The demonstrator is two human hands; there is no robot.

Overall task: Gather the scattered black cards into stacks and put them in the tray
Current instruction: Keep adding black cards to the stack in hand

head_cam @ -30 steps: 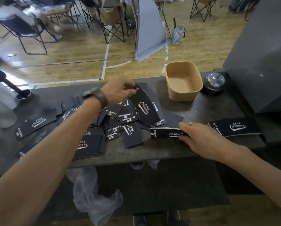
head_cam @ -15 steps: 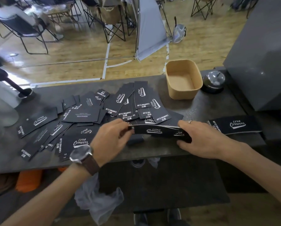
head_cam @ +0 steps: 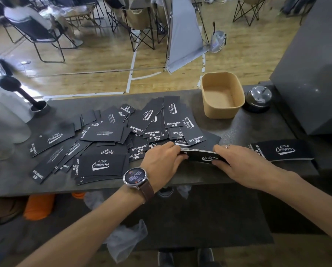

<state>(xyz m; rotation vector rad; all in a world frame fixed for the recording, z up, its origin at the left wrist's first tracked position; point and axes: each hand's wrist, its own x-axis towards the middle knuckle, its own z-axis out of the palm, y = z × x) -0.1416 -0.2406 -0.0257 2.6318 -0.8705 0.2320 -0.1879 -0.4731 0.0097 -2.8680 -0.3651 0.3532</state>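
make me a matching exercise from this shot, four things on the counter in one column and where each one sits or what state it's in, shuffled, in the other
Things:
1. tray
2. held stack of cards
3. service bell
4. finished stack

Places or states:
A. gripped at both ends by the left hand and the right hand
B. lies on the counter to the right of the right hand
C. empty, beyond the scattered cards
D. stands just right of the tray

Pairs: 1-C, 2-A, 3-D, 4-B
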